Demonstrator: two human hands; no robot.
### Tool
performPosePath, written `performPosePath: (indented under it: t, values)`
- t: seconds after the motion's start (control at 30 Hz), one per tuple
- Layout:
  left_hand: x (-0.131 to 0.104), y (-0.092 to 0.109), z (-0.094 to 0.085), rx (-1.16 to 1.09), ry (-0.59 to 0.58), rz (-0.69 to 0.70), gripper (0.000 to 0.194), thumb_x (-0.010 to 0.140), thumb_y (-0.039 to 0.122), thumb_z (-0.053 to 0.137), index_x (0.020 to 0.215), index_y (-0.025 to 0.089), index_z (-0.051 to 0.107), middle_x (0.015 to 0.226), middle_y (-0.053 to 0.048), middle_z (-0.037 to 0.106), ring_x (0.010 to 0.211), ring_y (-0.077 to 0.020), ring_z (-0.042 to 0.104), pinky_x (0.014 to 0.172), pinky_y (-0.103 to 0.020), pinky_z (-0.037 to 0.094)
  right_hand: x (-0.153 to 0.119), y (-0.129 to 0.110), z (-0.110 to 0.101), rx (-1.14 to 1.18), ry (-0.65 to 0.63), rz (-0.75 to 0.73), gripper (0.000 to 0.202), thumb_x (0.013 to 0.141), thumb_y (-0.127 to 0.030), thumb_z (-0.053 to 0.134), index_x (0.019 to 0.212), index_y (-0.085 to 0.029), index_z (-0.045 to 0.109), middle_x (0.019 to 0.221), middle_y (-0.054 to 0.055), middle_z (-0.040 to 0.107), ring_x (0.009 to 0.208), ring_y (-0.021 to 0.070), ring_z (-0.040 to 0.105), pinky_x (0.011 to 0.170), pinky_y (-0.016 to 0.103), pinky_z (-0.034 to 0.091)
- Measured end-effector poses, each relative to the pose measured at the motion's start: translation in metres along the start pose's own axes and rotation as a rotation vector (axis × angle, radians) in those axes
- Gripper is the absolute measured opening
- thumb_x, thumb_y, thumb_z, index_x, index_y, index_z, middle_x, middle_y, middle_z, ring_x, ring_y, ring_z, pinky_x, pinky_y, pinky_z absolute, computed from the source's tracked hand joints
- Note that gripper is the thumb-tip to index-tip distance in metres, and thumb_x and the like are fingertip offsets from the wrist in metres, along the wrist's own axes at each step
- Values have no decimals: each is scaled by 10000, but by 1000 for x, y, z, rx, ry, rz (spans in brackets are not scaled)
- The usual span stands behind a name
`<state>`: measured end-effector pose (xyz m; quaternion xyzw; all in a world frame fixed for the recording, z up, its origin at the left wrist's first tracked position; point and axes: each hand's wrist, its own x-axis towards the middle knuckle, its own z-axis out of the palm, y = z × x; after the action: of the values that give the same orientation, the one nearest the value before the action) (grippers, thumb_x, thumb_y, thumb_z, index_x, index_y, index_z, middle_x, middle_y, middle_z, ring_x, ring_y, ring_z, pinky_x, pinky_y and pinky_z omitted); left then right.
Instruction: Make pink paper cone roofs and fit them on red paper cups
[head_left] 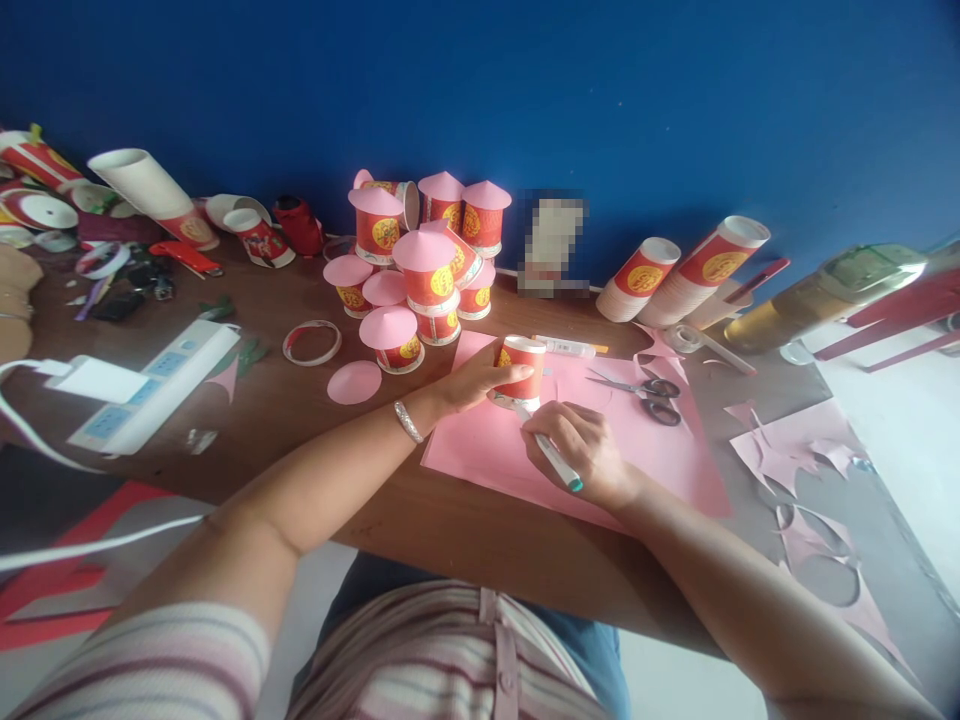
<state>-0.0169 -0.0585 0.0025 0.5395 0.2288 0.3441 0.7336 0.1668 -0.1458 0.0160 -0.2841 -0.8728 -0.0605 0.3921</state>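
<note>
My left hand point(480, 385) is wrapped round a red paper cup point(529, 357) with a yellow emblem and a white base band. The cup stands over a pink paper sheet point(480, 450). In my right hand point(589, 450) is a white marker with a teal end point(556, 462), its tip at the lower edge of the cup. Scissors point(649, 395) with dark handles lie on the sheet to the right. Behind the cup rests a white pen-like stick with an orange end point(570, 347). Several red cups with pink cone tops point(426, 268) are stacked to the left.
Two stacks of paper cups point(724, 262) lean at the back right, near a gold bottle point(817, 295) and a tape roll point(682, 340). Pink paper scraps point(787, 450) lie right. A white power strip point(161, 385) and a red box cutter point(186, 258) are left. A blue wall point(480, 90) stands behind.
</note>
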Motion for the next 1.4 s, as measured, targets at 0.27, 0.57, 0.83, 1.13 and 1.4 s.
performPosePath:
  t: [0.27, 0.57, 0.83, 1.13, 1.4]
  values:
    - [3, -5, -4, -66, 19, 20, 371, 788, 406, 809, 1009, 145, 666, 918, -56, 689, 811, -149, 636, 686, -239, 487, -1, -2, -2, 38, 20, -60, 257, 847, 2, 601, 951, -221, 527, 695, -36, 601, 569, 116, 553, 553, 251, 468]
    - [1, 1, -2, -113, 75, -28, 413, 754, 396, 823, 1029, 132, 667, 964, -77, 709, 876, -191, 668, 739, -274, 524, 1, -1, -2, 78, 78, -27, 286, 840, -3, 599, 953, -256, 530, 693, -66, 618, 590, 121, 604, 845, 378, 631]
    - [2, -1, -3, -79, 58, -9, 371, 765, 401, 815, 987, 145, 664, 893, -46, 696, 785, -154, 638, 688, -250, 491, 1, -2, -2, 122, 81, -22, 277, 850, -1, 598, 993, -232, 545, 716, -40, 617, 614, 135, 601, 801, 372, 622]
    - [3, -2, -2, -76, 36, 16, 365, 790, 400, 799, 1008, 138, 668, 918, -55, 690, 808, -152, 641, 698, -250, 503, -6, 0, -3, 48, 14, -4, 181, 922, -54, 601, 1015, -204, 561, 768, 3, 642, 631, 122, 618, 580, 246, 505]
    - [0, 4, 1, -76, 89, -6, 399, 792, 412, 798, 1049, 143, 655, 969, -71, 707, 856, -173, 669, 725, -262, 530, -6, 2, -4, 67, 63, 16, 220, 922, -54, 621, 1089, -193, 588, 806, 23, 664, 649, 140, 651, 584, 254, 530]
